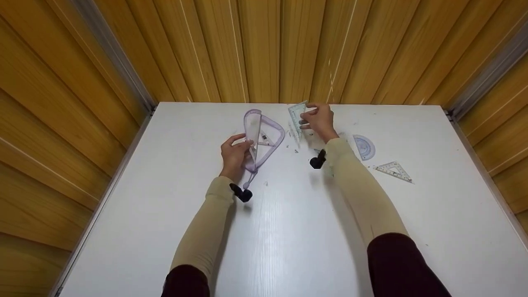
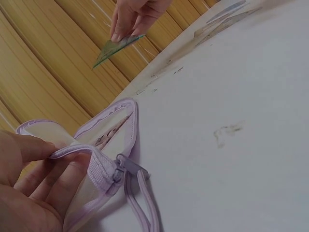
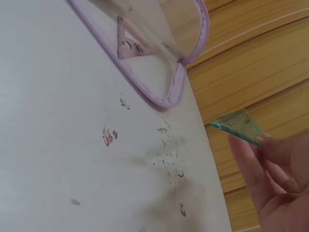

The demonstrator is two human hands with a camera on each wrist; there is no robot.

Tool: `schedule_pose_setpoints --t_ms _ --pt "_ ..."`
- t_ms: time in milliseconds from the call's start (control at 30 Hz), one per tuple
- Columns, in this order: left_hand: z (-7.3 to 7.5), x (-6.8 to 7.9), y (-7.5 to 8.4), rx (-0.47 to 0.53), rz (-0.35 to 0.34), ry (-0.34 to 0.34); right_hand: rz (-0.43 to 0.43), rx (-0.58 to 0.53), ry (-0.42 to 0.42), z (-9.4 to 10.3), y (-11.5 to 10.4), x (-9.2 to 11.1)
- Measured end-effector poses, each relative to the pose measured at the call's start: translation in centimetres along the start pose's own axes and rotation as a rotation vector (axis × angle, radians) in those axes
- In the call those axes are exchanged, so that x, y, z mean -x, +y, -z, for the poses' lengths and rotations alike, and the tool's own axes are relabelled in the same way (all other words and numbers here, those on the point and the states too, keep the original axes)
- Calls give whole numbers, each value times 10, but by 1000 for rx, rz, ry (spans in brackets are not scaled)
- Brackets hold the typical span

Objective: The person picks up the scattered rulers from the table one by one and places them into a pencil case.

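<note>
A clear zip pouch with lilac trim (image 1: 277,138) lies on the table, its mouth spread apart. My left hand (image 1: 235,156) pinches the pouch's raised edge between thumb and fingers. Inside the pouch sits a small triangular set square (image 3: 130,48) with dark markings. To the right of the pouch, my right hand (image 1: 320,119) holds a clear greenish set square (image 3: 239,126) by thumb and fingertips, above the table's far edge. A lilac zip pull (image 2: 133,166) hangs at the pouch's near end.
Right of my right forearm lie a bluish protractor (image 1: 364,147) and another clear set square (image 1: 394,171). Dark smudges (image 3: 110,136) mark the white table (image 1: 284,239). Wooden panelling (image 1: 264,49) rises behind the far edge. Something greenish is partly hidden under my right wrist.
</note>
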State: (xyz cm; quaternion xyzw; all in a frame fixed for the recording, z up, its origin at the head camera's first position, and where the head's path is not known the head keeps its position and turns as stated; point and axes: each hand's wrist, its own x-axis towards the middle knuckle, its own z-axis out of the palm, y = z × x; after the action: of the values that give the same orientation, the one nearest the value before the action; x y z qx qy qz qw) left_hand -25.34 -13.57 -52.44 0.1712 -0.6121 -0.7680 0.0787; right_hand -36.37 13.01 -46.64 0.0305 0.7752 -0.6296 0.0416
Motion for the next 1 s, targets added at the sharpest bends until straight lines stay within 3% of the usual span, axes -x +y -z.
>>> schedule_pose_setpoints --t_ms 367,600,833,1000 --pt "-5 2 1 -27 1 6 -11 4 -8 -31 6 2" --pt "-4 3 3 -6 -4 -25 11 2 4 -48 10 6" --pt "-4 4 2 -41 -29 -19 15 124 14 -64 18 11" --pt "-6 5 1 -47 -14 -16 1 111 2 -72 23 13"
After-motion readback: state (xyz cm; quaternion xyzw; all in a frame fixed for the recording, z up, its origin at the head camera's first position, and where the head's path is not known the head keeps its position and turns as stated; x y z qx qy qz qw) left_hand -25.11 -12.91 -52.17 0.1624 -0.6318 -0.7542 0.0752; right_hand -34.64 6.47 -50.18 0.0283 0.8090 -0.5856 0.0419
